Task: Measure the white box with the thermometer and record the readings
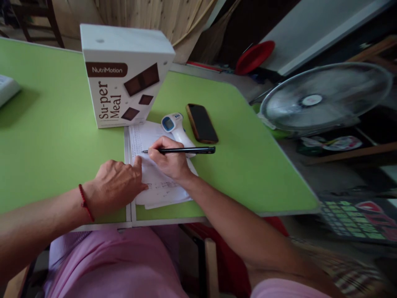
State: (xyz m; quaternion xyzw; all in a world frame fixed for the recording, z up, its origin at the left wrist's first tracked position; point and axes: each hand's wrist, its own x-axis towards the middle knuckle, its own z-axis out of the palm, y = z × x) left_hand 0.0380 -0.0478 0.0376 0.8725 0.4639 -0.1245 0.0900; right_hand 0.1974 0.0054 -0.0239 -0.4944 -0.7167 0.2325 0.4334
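My right hand point(171, 159) is closed around a black pen point(198, 150), its tip at the printed lines on the left part of a white paper sheet point(167, 194). The pen lies almost level, its back end pointing right. My left hand point(116, 182), with a red cord bracelet point(84, 203) on the wrist, rests on the paper's left edge. Its index finger and thumb are stretched out on the sheet, holding nothing; the other fingers look bent. Just beyond my right hand lies a white and blue infrared thermometer point(174, 125), its handle partly hidden.
A tall white NutriMotion box point(124, 82) stands behind the paper on the green table point(248, 165). A dark phone in a brown case point(202, 123) lies to the right. Past the table's right edge are a fan point(310, 99) and a red basin point(254, 57). A white object point(6, 89) sits far left.
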